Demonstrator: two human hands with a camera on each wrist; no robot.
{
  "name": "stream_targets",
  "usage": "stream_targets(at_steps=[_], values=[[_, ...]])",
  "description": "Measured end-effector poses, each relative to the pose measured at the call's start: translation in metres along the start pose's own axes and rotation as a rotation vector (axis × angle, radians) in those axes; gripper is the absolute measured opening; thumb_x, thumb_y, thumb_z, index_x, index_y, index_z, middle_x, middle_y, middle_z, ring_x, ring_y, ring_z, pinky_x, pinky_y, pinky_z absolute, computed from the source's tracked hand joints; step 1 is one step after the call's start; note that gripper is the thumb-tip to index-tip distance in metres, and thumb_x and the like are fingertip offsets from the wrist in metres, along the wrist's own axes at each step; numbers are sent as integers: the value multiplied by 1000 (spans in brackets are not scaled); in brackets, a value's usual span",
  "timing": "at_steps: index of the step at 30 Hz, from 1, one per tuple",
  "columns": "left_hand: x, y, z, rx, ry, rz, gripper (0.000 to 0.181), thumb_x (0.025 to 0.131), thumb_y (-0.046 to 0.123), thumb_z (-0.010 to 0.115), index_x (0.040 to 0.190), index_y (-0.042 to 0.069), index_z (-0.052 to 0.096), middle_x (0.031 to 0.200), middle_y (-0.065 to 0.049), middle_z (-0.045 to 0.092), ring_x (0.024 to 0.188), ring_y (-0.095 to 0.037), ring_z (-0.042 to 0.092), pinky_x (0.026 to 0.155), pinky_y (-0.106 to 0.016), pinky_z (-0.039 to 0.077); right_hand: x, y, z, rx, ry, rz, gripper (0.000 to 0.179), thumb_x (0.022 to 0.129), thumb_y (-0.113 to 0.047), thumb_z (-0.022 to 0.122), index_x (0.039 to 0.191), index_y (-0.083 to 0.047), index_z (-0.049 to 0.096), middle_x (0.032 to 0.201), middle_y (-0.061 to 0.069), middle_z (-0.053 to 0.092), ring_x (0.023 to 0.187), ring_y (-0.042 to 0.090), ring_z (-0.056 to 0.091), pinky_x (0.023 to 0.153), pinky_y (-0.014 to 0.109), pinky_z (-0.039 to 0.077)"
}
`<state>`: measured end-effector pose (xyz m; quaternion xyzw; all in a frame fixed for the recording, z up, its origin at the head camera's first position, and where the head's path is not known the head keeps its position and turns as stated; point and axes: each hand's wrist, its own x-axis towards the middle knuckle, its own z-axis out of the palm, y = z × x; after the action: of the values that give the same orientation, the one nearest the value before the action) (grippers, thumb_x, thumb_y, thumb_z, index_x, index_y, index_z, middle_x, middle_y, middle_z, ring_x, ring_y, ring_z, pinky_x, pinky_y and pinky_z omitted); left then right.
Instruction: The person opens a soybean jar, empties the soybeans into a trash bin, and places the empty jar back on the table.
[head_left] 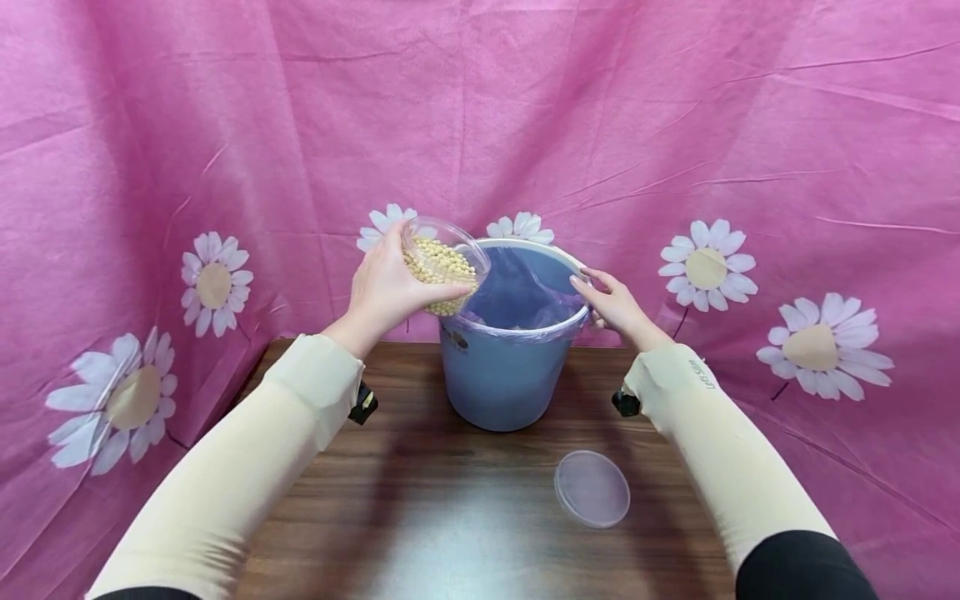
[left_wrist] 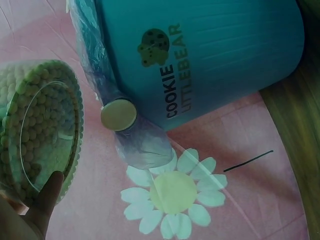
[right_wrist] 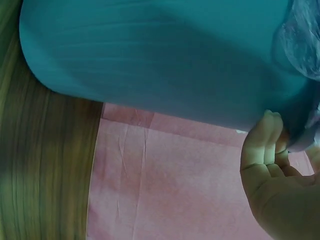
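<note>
My left hand (head_left: 386, 287) grips a clear plastic jar (head_left: 480, 250) well filled with round, pale yellow soybeans (head_left: 435, 267). The jar is tilted to the right, its mouth toward the left side of a blue bucket (head_left: 506, 379). In the left wrist view, the thumb lies by the jar's round base (left_wrist: 47, 135). A thin purple bag (head_left: 551, 312) lines the bucket and folds out over its rim. On the bucket's right side my right hand (head_left: 615, 304) holds the lined rim, thumb on top and fingers curled below on the outside.
A round, clear lid (head_left: 592, 489) lies flat on the dark wooden table (head_left: 442, 533), in front of the bucket and to its right. Behind and at both sides hangs a pink cloth (head_left: 315, 150) printed with white daisies.
</note>
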<state>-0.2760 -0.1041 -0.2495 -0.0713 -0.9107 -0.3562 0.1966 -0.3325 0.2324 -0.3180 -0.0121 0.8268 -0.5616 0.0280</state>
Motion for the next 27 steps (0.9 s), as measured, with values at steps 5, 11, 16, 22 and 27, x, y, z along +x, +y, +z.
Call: stream_targets(at_steps=[5, 11, 16, 22, 27], values=[[7, 5, 6, 48, -8, 10, 129, 52, 71, 84, 155, 18, 29, 154, -4, 44, 136, -30, 46, 106, -51, 44, 3, 2, 8, -16, 85, 2, 70, 95, -47, 60, 154, -20, 35, 136, 18, 47, 57, -1, 45, 50, 17, 45], [16, 7, 16, 90, 3, 41, 124, 51, 68, 85, 150, 11, 35, 139, -10, 55, 126, -32, 52, 101, -51, 47, 9, 10, 16, -5, 176, -5, 68, 92, -46, 65, 151, -22, 42, 143, 16, 50, 71, 2, 49, 54, 20, 49], [22, 10, 28, 132, 14, 105, 118, 53, 66, 85, 146, 8, 40, 130, -12, 60, 121, -34, 52, 101, -49, 45, 12, 16, 17, -20, 234, 11, 66, 89, -44, 69, 148, -25, 47, 142, 14, 54, 67, 3, 49, 53, 20, 48], [20, 12, 42, 224, -12, 178, 117, 55, 67, 84, 145, 6, 41, 134, -13, 57, 125, -32, 51, 107, -47, 42, 12, 15, 19, 26, 256, 26, 64, 88, -37, 73, 146, -24, 50, 145, 13, 52, 56, 3, 46, 46, 19, 44], [19, 12, 49, 264, -38, 181, 120, 56, 67, 84, 149, 7, 36, 143, -11, 52, 132, -32, 47, 109, -47, 42, 13, 12, 22, 47, 257, 39, 62, 88, -32, 73, 145, -24, 51, 144, 13, 52, 53, 3, 46, 48, 22, 48]])
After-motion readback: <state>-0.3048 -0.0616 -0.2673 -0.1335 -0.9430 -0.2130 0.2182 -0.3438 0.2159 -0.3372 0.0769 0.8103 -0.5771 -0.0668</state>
